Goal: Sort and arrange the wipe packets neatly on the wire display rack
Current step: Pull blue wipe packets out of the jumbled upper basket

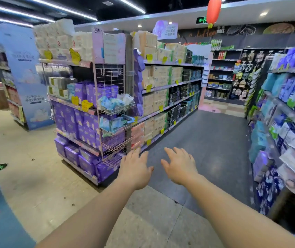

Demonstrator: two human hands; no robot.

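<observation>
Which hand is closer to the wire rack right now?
Left. The left hand is held out empty just right of the wire rack, near its lowest baskets. The right hand is farther right, over the aisle floor.

Pink-coated metal wire display rack carries glossy plastic wipe packets (floor matt, speckled)

Blurred pale-blue wipe packets in the pink wire display rack show no legible print, its lowest baskets seemingly bare, while the bottom edge crops both forearms below outstretched hands.
</observation>
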